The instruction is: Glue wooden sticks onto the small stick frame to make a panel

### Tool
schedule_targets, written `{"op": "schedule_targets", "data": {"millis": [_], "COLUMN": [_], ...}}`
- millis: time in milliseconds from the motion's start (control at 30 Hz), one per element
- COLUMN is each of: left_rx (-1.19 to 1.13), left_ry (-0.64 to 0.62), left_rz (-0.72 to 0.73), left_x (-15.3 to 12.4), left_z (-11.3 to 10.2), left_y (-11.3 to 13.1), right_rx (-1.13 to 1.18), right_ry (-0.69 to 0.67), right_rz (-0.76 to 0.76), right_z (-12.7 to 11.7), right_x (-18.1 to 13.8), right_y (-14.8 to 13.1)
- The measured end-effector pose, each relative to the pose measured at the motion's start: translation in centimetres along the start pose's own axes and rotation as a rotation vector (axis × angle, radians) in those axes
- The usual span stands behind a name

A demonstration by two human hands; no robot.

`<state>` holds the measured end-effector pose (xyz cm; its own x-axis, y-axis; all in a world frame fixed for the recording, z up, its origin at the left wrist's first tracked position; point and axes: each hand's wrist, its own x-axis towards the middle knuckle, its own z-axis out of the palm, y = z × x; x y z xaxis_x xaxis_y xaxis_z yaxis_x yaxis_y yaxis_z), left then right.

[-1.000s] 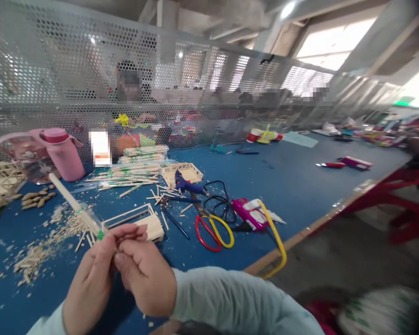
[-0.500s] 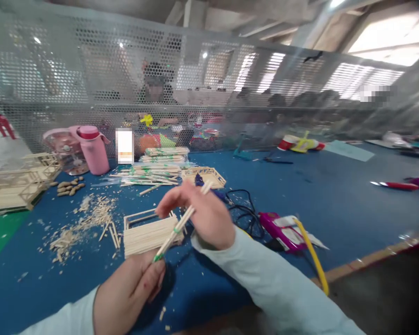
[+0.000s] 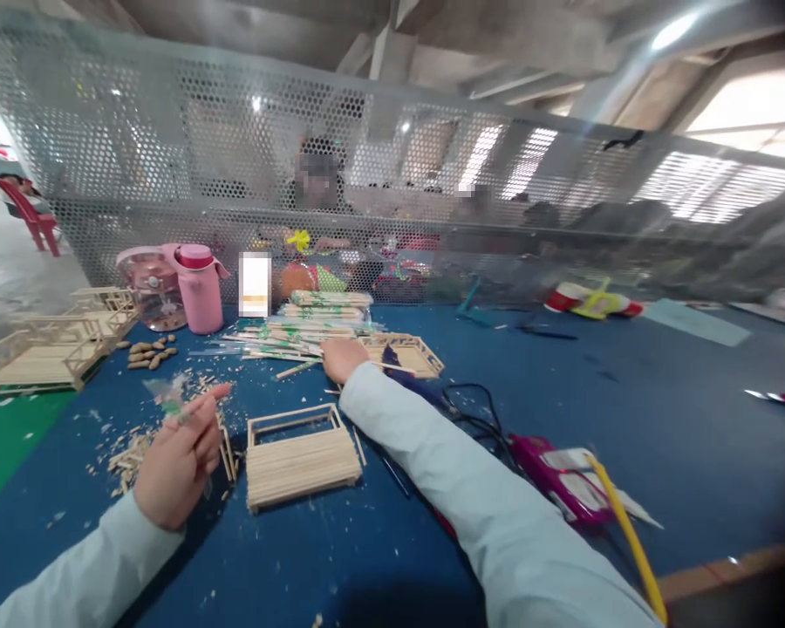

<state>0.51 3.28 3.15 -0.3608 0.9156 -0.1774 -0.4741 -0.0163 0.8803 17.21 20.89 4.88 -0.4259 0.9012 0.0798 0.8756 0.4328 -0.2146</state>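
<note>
My left hand [image 3: 178, 467] is raised over the left of the table, closed on a crumpled clear plastic wrapper [image 3: 166, 397] with its index finger stretched out. At the front of the pile of paper-and-plastic-wrapped chopsticks [image 3: 301, 331], my right hand [image 3: 344, 358] is closed. A pale chopstick [image 3: 396, 368] sticks out to its right; its fingertips are hidden. Between my arms lies a small frame of glued sticks [image 3: 301, 462] with a slatted floor and a low rail. Behind my right wrist sits a stick tray [image 3: 415, 353] with a dark blue thing over it.
Wood scraps [image 3: 127, 458] and peanuts [image 3: 147, 351] lie at left, near larger stick models [image 3: 39, 353]. A pink bottle [image 3: 201, 292] stands by the perforated screen [image 3: 235, 157]. Dark cables [image 3: 484, 410], a magenta packet [image 3: 563, 484] and a yellow strip [image 3: 628, 541] lie at right.
My hands have parted. The left has moved left and up with the wrapper; the right has gone forward to the wrapped pile. The chopsticks are no longer in my left hand.
</note>
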Motion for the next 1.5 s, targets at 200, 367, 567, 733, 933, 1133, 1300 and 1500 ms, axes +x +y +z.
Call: {"op": "schedule_targets", "data": {"millis": [200, 367, 567, 733, 933, 1133, 1300, 1500], "left_rx": [0.025, 0.003, -0.016, -0.040, 0.191, 0.471, 0.573, 0.569], "left_ry": [0.082, 0.120, 0.011, -0.038, -0.204, -0.296, -0.540, -0.489], "left_rz": [-0.001, 0.020, 0.173, 0.168, 0.088, 0.216, 0.095, 0.009], "left_x": [1.1, 1.7, 1.4, -0.2, -1.8, -4.2, -6.2, -6.3], "left_z": [-1.3, -1.3, 1.5, 4.3, 4.9, 4.8, 4.3, 1.3], "left_y": [-0.7, -0.7, 2.2, 3.7, 0.8, -0.1, -2.7, -3.6], "right_rx": [-0.203, -0.224, 0.096, 0.390, 0.678, 0.930, 1.070, 1.360], "right_ry": [-0.156, -0.111, -0.176, -0.225, -0.118, -0.099, -0.063, 0.346], "right_rz": [0.070, -0.072, -0.338, -0.369, -0.345, -0.351, -0.270, 0.127], "right_z": [0.2, -2.7, -6.2, -5.8, -3.5, -5.2, -5.9, -9.3], "right_x": [2.0, -1.0, -9.4, -13.3, -13.5, -11.5, -10.6, -7.9], "right_y": [-0.5, -1.4, -4.7, -6.2, -6.4, -4.4, -3.7, 1.6]}}
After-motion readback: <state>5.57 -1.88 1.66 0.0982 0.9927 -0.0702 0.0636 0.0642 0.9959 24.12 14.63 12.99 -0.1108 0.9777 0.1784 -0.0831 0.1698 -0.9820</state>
